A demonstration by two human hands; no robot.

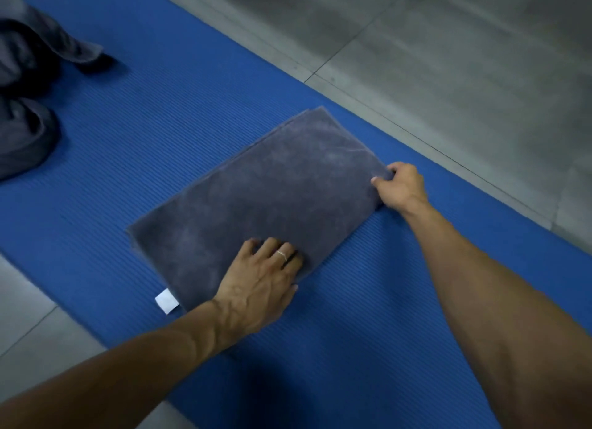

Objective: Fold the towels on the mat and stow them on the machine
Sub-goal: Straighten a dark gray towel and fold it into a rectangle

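Observation:
A grey towel (256, 191) lies folded in a long rectangle, set diagonally on the blue ribbed mat (144, 124). A white label (166, 301) sticks out at its near left corner. My left hand (266, 278) rests on the towel's near edge, fingers spread on top and thumb at the edge. My right hand (400, 186) pinches the towel's right corner between thumb and fingers. No machine is in view.
A heap of crumpled grey towels (25, 108) sits at the mat's far left. Grey concrete floor (448, 44) runs beyond the mat's far edge and shows at the near left corner too.

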